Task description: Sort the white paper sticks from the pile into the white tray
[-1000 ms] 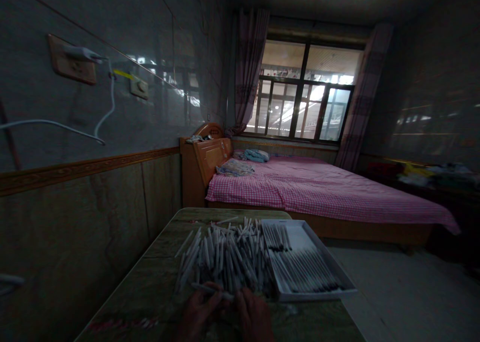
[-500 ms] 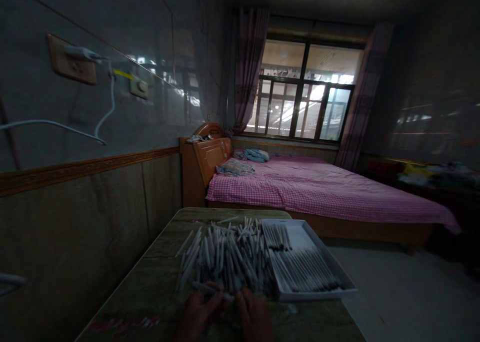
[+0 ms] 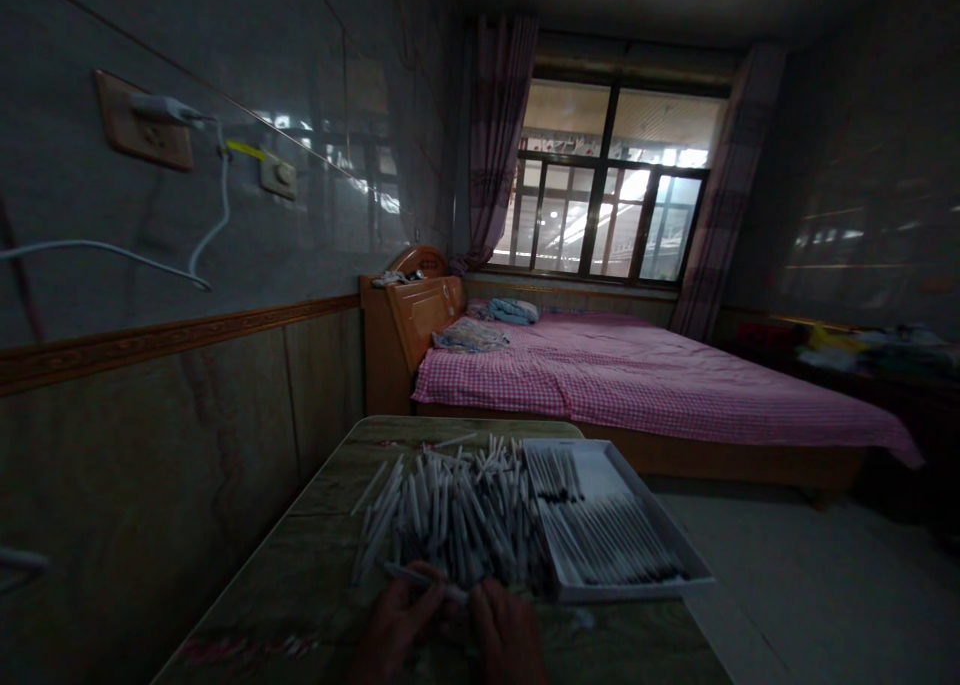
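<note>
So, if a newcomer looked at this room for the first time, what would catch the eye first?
The bright window at the back would probably catch the eye first, with the pink checked bedcover below it. Next comes the heap of slim pale sticks on the table in front, just left of a white tray holding more in rows. Nearest the camera, one stick is held in the grip of the left hand.

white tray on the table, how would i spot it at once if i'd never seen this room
Find the bed with the pink checked cover, then the table in front of it. The white tray lies at the table's right side, beside a heap of sticks; its raised rim and neat rows set it apart.
</note>
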Demonstrator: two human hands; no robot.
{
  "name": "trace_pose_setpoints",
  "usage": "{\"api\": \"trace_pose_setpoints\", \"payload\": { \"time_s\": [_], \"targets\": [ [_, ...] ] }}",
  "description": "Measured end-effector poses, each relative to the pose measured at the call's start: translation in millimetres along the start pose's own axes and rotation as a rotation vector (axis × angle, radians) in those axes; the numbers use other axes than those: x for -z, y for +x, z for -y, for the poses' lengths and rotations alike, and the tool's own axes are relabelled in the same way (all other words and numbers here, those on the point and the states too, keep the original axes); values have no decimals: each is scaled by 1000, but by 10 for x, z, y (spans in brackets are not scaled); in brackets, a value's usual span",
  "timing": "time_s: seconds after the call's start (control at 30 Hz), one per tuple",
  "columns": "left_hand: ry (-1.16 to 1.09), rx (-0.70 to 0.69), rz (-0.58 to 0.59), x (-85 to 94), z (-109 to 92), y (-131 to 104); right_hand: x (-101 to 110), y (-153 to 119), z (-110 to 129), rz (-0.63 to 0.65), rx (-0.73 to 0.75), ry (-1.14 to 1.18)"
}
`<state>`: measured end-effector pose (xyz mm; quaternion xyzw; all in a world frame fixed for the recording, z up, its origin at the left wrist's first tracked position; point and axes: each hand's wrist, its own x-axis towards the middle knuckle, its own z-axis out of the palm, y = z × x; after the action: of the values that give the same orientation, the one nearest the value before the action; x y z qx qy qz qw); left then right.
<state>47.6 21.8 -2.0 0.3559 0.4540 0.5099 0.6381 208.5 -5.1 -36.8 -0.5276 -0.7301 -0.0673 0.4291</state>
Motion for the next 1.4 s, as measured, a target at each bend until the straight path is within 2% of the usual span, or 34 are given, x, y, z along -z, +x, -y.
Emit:
{"api": "trace_pose_setpoints", "payload": {
  "time_s": [0.13,0.27,0.4,0.57,0.7,0.9,1.07,1.23,1.4],
  "targets": [
    [16,-49,-34,-5,7,12,15,-21,-4,-2,70,-80],
    [27,-35,-46,-1,-28,-10,-43,-22,-25,10,6,-31],
    [30,-23,-59,-7,-42,-23,-130,-16,-87,-36,-19,40],
    [34,-38,-44,-42,-52,-38,-192,-71,-193,-37,66,-12],
    [55,-82,-7,-48,-52,-35,-184,-96,-245,-48,206,-83],
    [89,-136,-12,-23,-16,7,-137,-26,-227,25,247,-87],
    [118,-155,3,-29,-98,-68,-142,-35,-196,97,101,34],
    [175,-172,-12,-63,-172,-118,-85,-27,-112,58,-68,202],
    [243,-229,-69,-104,-182,-134,-27,59,-29,207,-176,400]
  ]
}}
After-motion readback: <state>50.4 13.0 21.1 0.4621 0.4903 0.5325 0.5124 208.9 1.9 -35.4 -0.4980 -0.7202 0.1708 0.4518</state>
